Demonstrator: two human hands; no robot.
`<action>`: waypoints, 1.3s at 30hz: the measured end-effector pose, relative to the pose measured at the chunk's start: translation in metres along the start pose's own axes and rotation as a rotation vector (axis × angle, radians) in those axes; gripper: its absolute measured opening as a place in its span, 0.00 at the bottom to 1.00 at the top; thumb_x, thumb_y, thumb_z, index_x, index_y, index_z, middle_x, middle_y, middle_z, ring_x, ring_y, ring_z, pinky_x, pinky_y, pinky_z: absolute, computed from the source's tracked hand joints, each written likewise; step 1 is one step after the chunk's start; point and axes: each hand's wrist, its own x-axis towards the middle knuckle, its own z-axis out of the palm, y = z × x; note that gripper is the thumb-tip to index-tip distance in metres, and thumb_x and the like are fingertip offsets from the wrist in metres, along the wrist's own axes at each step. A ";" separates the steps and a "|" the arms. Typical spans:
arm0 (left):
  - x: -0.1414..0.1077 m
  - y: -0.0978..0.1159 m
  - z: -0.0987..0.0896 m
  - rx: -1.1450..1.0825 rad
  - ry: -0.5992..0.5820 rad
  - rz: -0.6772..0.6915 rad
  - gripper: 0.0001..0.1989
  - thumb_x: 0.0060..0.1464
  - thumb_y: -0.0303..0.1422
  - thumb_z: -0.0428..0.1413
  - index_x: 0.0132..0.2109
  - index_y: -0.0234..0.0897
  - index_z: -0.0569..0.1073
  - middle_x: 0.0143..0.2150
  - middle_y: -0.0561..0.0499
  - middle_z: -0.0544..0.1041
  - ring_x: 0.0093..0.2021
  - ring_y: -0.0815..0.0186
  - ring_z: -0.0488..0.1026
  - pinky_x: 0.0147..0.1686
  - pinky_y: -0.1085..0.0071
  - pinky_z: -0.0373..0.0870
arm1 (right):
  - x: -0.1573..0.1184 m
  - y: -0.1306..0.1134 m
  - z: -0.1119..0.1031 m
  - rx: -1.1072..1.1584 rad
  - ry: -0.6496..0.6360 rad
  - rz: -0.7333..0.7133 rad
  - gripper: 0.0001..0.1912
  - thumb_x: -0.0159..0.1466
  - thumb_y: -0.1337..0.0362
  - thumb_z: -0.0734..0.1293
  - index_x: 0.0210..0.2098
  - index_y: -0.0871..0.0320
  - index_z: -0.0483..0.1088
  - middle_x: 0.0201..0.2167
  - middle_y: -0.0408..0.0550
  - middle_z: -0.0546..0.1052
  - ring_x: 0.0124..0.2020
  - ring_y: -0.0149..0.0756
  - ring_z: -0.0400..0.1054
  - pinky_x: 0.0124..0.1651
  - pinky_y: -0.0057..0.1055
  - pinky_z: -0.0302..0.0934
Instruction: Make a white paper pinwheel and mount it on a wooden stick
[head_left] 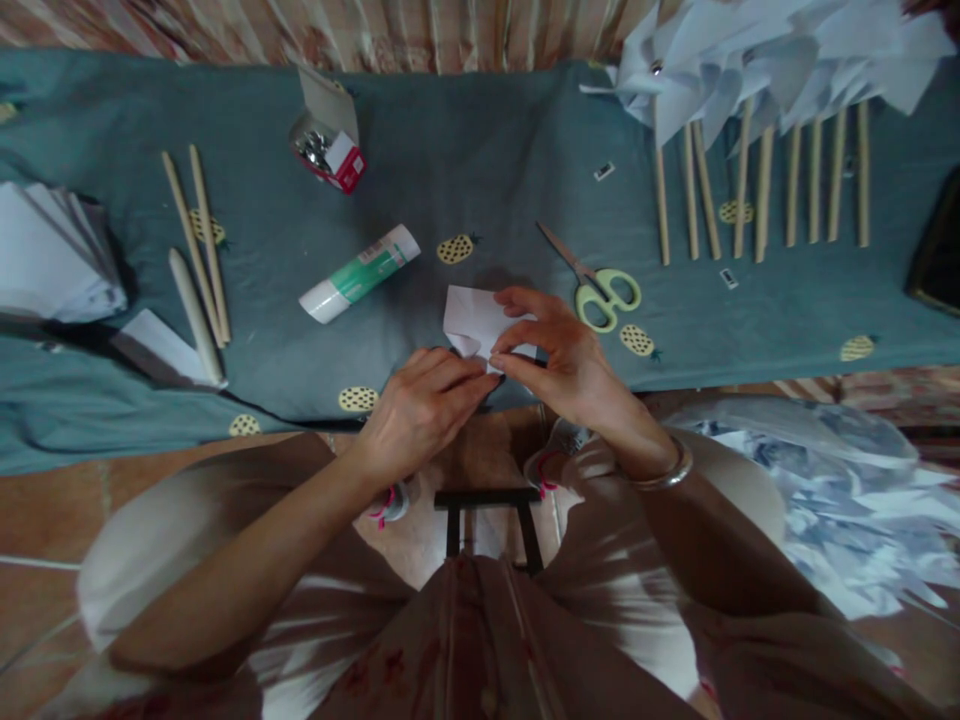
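Note:
A small piece of white paper (469, 312) lies at the table's near edge, with a fold or curl at its lower left. My left hand (425, 405) has its fingers closed at the paper's lower edge. My right hand (551, 350) pinches the same paper near its lower corner with thumb and forefinger, its other fingers bent over the sheet. Just right of my right hand lie scissors with light green handles (606, 298). A white and green glue stick (361, 273) rests to the left of the paper.
Paper pinwheels on wooden sticks (757, 190) lie at the back right. An open red box of metal pieces (330, 150) stands at the back. Wooden sticks (201, 250) and a paper stack (56, 255) are at left. A plastic bag of paper scraps (840, 490) sits below right.

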 end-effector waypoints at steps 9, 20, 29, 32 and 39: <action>0.000 0.001 0.004 -0.005 0.055 -0.027 0.08 0.62 0.28 0.54 0.45 0.33 0.77 0.39 0.46 0.81 0.38 0.64 0.76 0.39 0.68 0.72 | -0.001 -0.001 0.000 0.021 0.050 0.026 0.05 0.58 0.62 0.72 0.34 0.54 0.74 0.54 0.49 0.73 0.56 0.46 0.68 0.59 0.49 0.63; -0.002 0.001 0.004 -0.052 0.038 -0.066 0.09 0.63 0.30 0.53 0.45 0.33 0.78 0.39 0.45 0.81 0.41 0.63 0.78 0.40 0.67 0.75 | -0.006 -0.006 -0.012 -0.030 0.004 -0.014 0.04 0.58 0.64 0.72 0.33 0.55 0.75 0.54 0.52 0.74 0.55 0.47 0.70 0.57 0.49 0.65; 0.002 0.003 0.003 -0.069 0.037 -0.083 0.09 0.63 0.29 0.53 0.43 0.32 0.78 0.38 0.46 0.81 0.40 0.64 0.78 0.40 0.67 0.75 | -0.007 -0.008 -0.010 -0.080 -0.002 -0.065 0.02 0.62 0.65 0.69 0.34 0.54 0.76 0.56 0.51 0.72 0.57 0.45 0.67 0.58 0.49 0.64; 0.003 0.003 0.003 -0.082 0.033 -0.090 0.10 0.63 0.29 0.53 0.43 0.33 0.79 0.38 0.46 0.81 0.39 0.64 0.78 0.40 0.67 0.75 | -0.008 -0.008 -0.010 -0.084 -0.004 -0.068 0.02 0.62 0.64 0.69 0.34 0.54 0.76 0.56 0.50 0.72 0.57 0.44 0.67 0.59 0.49 0.64; 0.003 0.002 0.004 -0.128 0.040 -0.144 0.10 0.63 0.30 0.53 0.43 0.35 0.79 0.38 0.47 0.81 0.41 0.65 0.78 0.42 0.68 0.75 | -0.008 -0.009 -0.010 -0.104 -0.010 -0.064 0.03 0.63 0.64 0.68 0.34 0.53 0.75 0.56 0.49 0.73 0.56 0.43 0.68 0.59 0.48 0.64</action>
